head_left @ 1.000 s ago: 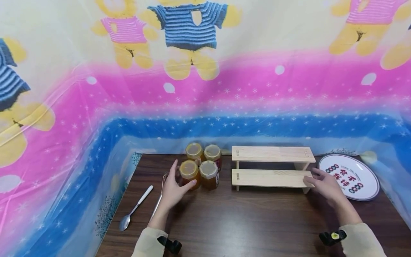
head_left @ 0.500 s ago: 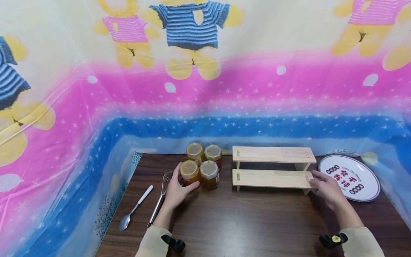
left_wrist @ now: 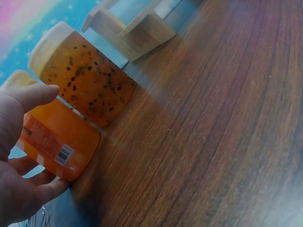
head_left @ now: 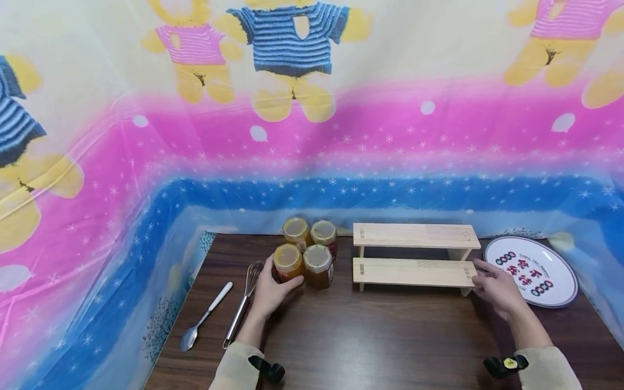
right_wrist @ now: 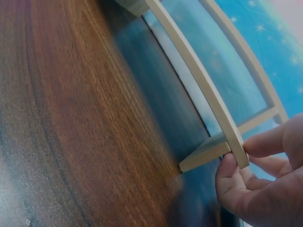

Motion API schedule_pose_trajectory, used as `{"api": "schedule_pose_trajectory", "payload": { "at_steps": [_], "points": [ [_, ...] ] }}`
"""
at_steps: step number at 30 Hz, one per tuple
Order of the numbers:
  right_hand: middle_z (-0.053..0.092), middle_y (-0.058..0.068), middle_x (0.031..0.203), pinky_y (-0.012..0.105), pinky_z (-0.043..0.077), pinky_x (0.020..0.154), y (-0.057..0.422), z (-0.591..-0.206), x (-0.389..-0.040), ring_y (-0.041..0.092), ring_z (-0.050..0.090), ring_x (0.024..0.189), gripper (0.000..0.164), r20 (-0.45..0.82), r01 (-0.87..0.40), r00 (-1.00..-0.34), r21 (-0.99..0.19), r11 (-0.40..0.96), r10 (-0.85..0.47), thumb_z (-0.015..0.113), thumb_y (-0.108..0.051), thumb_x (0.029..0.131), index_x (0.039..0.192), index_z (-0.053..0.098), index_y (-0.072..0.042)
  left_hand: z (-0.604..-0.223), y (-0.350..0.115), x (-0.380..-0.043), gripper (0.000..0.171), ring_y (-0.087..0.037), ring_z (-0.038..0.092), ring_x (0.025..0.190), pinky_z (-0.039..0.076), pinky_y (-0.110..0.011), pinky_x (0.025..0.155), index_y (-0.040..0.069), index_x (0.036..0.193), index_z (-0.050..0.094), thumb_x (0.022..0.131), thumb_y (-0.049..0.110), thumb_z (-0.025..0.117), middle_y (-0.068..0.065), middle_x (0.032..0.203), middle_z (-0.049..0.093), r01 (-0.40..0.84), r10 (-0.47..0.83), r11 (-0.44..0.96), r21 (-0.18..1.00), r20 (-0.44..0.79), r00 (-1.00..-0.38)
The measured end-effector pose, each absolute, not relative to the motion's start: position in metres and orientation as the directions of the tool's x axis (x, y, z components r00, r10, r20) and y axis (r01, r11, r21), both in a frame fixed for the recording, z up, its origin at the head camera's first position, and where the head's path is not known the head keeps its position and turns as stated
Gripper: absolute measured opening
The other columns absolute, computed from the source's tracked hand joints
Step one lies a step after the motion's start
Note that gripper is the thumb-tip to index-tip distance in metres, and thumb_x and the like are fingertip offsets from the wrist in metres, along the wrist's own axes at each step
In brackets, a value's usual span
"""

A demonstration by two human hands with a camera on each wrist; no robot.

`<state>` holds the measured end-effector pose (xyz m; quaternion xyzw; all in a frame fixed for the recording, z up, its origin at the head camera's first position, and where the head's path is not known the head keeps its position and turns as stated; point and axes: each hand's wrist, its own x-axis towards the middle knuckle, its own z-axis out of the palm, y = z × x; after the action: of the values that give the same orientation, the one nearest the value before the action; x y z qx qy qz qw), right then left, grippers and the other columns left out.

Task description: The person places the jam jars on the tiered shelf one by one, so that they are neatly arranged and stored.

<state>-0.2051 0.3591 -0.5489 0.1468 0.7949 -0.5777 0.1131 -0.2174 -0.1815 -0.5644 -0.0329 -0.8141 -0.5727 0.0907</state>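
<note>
Plainly, our left hand (head_left: 271,292) has its thumb and fingers curled round the front-left jar (head_left: 288,265), thumb on the near side. Our right hand (head_left: 499,290) pinches the right end of the wooden rack's lower shelf (head_left: 411,271) between thumb and fingers.

That jar looks to be standing on the table (head_left: 380,336), near the far edge and left of its middle, grouped closely with three other jars (head_left: 318,265). The rack stands along the far edge, right of the middle. As we judge it, both grips are made and neither jar nor rack is lifted; any shifting of the jars is left to do.

Both forearms reach in from the near edge, well apart and angled slightly toward each other, with the palms facing inward. Beyond the right hand, a plate (head_left: 556,271) lies at the far right corner. A whisk (head_left: 242,298) and a spoon (head_left: 207,317) lie toward the left edge.
</note>
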Motion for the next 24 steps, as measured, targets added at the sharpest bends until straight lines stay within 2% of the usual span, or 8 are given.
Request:
{"api": "schedule_pose_trajectory", "payload": {
  "at_steps": [4,11,18,24],
  "points": [
    [0.023,0.038,0.16,0.029,0.056,0.09,0.3585,-0.5495,-0.2048,0.044,0.041,0.14,0.066,-0.355,0.372,-0.928,-0.881,0.29,0.112,0.041,-0.009,0.107,0.165,0.011,-0.003,-0.5662,-0.1796,-0.2179,0.09,-0.031,0.058,0.123,0.048,-0.05,0.103,0.007,0.153,0.043,0.079,0.013,0.093,-0.016,0.136,0.059,0.155,-0.08,0.333,0.93,0.192,-0.978],
    [0.024,0.039,0.159,0.029,0.056,0.091,0.3582,-0.552,-0.2043,0.042,0.043,0.138,0.066,-0.35,0.366,-0.931,-0.885,0.289,0.108,0.041,-0.009,0.107,0.165,0.011,-0.002,-0.5702,-0.1774,-0.2195,0.087,-0.031,0.06,0.12,0.049,-0.049,0.101,0.007,0.15,0.047,0.077,0.007,0.093,-0.016,0.134,0.061,0.166,-0.122,0.26,0.951,0.203,-0.972],
    [0.023,0.038,0.159,0.036,0.055,0.097,0.358,-0.5523,-0.2051,0.044,0.041,0.14,0.066,-0.361,0.381,-0.925,-0.883,0.275,0.123,0.042,-0.01,0.107,0.165,0.011,-0.003,-0.5706,-0.1763,-0.2211,0.087,-0.026,0.061,0.12,0.05,-0.039,0.1,0.01,0.15,0.046,0.076,0.006,0.093,-0.013,0.134,0.062,0.134,-0.138,0.241,0.961,0.171,-0.976],
    [0.024,0.038,0.159,0.046,0.05,0.105,0.3577,-0.5509,-0.2057,0.044,0.041,0.14,0.065,-0.357,0.378,-0.926,-0.883,0.278,0.123,0.041,-0.01,0.108,0.165,0.011,-0.003,-0.5691,-0.1775,-0.2225,0.089,-0.028,0.06,0.121,0.048,-0.044,0.102,0.009,0.15,0.046,0.075,0.006,0.094,-0.015,0.133,0.061,0.138,-0.128,0.254,0.957,0.175,-0.976]
  ]
}}
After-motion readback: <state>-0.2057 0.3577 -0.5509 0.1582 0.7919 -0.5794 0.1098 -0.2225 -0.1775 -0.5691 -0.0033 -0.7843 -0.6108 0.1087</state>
